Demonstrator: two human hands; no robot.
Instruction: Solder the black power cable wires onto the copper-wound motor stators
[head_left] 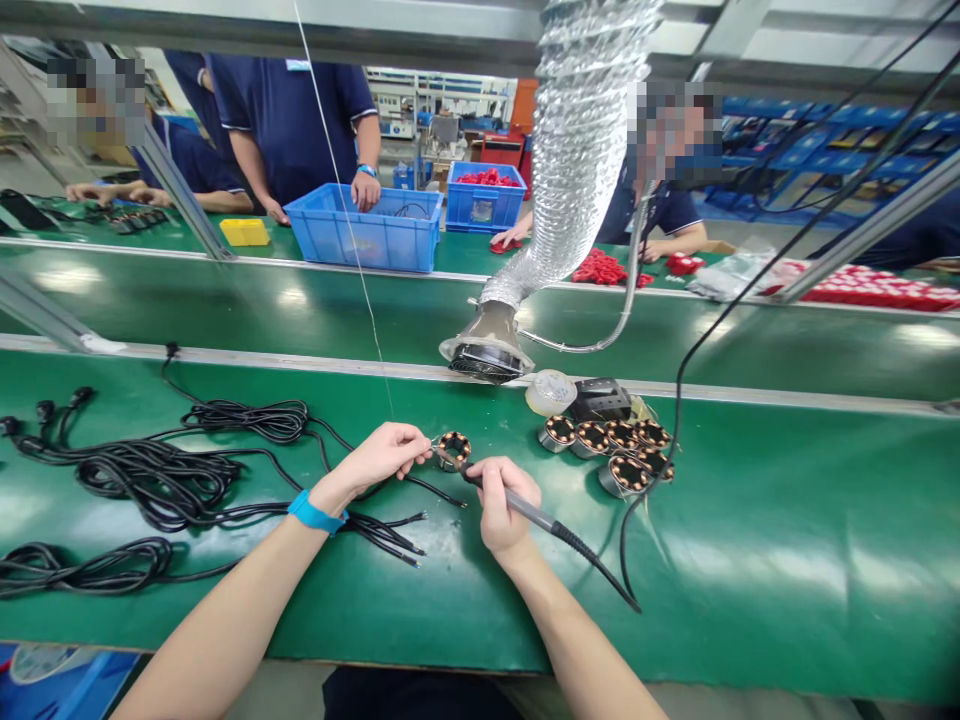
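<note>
My right hand [508, 508] is closed around a soldering iron [531, 512], held like a pen. Its tip reaches the near side of a small motor stator [454, 438], a ring with copper windings standing on the green bench. At the stator's left edge, my left hand [384, 456] is closed in a pinch. A thin solder wire [363, 275] hangs from above and runs down to those fingers. Exactly where wire, tip and stator meet is too small to make out. A blue band [318, 512] is around my left wrist.
Several stators [626, 474] stand to the right, by a tape roll [551, 392] and a black box [600, 398]. Coiled black power cords [180, 480] lie left. A fume-extraction duct [581, 150] hangs ahead. Co-workers sit and stand beyond, near blue bins [367, 235].
</note>
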